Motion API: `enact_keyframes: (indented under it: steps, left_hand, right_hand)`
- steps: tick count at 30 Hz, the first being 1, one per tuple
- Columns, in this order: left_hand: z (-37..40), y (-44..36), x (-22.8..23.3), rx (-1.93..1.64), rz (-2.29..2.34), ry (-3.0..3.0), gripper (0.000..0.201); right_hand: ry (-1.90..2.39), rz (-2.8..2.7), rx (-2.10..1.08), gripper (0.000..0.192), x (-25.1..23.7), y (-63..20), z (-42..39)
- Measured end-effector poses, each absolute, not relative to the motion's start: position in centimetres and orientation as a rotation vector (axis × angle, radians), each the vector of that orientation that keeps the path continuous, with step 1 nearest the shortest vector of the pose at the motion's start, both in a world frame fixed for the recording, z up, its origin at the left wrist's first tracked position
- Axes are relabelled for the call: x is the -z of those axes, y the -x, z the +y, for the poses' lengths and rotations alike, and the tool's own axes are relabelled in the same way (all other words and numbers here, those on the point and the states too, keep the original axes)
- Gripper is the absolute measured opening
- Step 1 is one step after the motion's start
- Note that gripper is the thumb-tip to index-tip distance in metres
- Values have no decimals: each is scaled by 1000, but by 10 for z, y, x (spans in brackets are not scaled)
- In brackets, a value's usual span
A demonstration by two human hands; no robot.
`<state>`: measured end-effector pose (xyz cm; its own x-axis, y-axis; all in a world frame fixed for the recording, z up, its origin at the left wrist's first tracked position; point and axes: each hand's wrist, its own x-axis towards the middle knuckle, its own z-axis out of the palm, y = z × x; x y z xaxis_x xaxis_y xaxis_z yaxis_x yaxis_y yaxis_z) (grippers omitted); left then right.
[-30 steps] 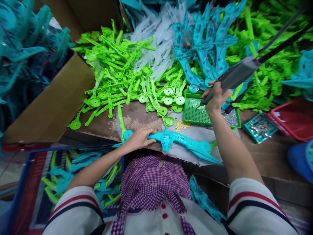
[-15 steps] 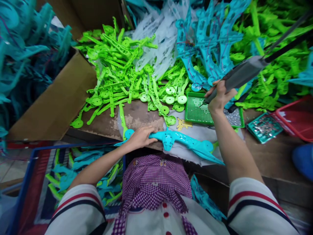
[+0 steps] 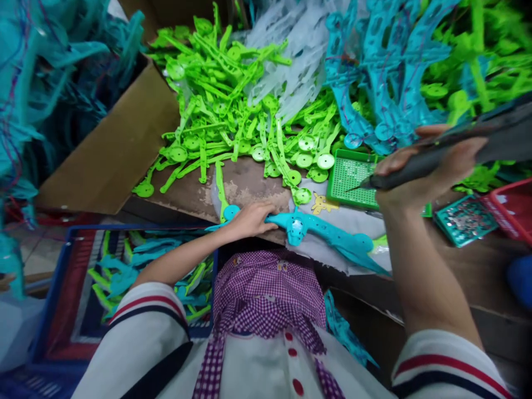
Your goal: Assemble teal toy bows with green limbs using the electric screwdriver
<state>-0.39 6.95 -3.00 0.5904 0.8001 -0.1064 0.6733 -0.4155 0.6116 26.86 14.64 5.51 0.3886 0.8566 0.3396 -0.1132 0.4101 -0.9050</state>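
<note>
Lifting the grey driver (image 3: 415, 167) higher in the right hand (image 3: 411, 191), keeping its tip over the green tray (image 3: 353, 172), apparently clear of the work. Closing that grip fully round the handle. Curling the left hand (image 3: 251, 219) around the turquoise part (image 3: 324, 230), probably steadying it along the near edge. Resting it partly on pale cloth (image 3: 361, 219) across a worn bench (image 3: 249, 177), working among heaped lime pieces (image 3: 233, 111).

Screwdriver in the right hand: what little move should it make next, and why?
I'd probably bring the screwdriver tip across to the turquoise plastic piece. The left hand is gripping that piece, while the right hand has the tip by the green perforated tray, apart from it. Whether a screw is on the tip is too small to tell.
</note>
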Motion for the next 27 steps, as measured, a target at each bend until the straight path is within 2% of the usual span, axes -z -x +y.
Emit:
enact_keyframes:
  steps: [6, 16, 27]
  left_hand:
    - [69, 4, 32, -267, 1176, -2191, 24]
    - [71, 3, 34, -240, 1165, -2227, 25]
    - [71, 4, 38, -240, 1163, -2228, 23]
  right_hand:
    - [820, -1114, -1124, 43, -31, -188, 79]
    - [870, -1147, -1047, 34, -8, -175, 88]
    - [932, -1193, -1113, 30, 21, -171, 84]
